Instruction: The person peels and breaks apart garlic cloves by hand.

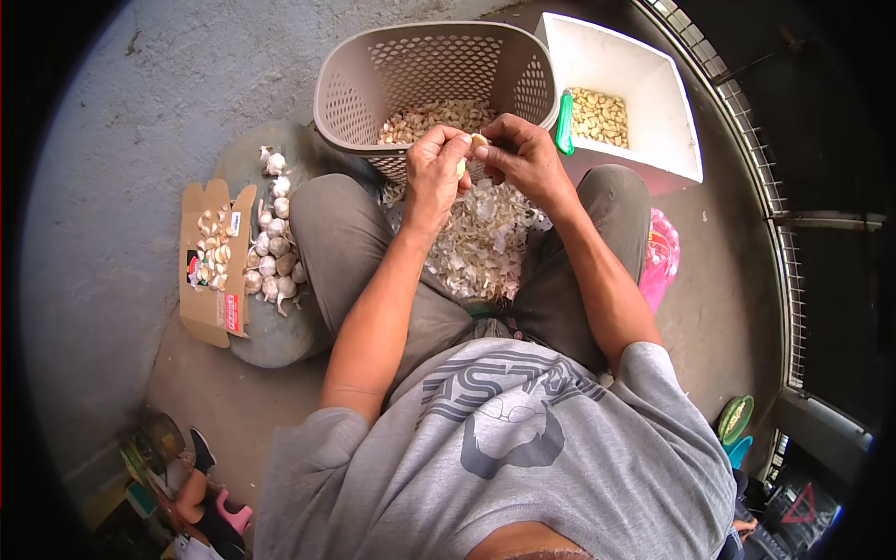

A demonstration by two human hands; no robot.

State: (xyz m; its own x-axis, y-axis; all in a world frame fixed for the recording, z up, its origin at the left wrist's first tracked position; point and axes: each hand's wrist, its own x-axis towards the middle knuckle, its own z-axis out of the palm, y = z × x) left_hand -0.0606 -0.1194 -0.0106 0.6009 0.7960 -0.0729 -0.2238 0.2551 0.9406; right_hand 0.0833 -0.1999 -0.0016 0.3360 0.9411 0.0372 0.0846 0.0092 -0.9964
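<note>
Above the near rim of a brown perforated basket [434, 37], my two hands meet with fingers pinched. My left hand [437, 173] is closed on a pale garlic clove [461, 167]. Between the fingertips of both hands is another clove [479, 141], which my right hand [525, 161] pinches from the right. Unpeeled cloves [434, 119] lie inside the basket. Below my hands, between my knees, is a heap of garlic skins [478, 245].
At upper right, a white box [644, 79] holds peeled cloves [597, 117], with a green-handled tool [565, 123] on its rim. Whole garlic bulbs [278, 245] and a cardboard piece [201, 313] bearing cloves lie left. A pink bag [661, 257] sits right. Another person's leg [193, 495] shows lower left.
</note>
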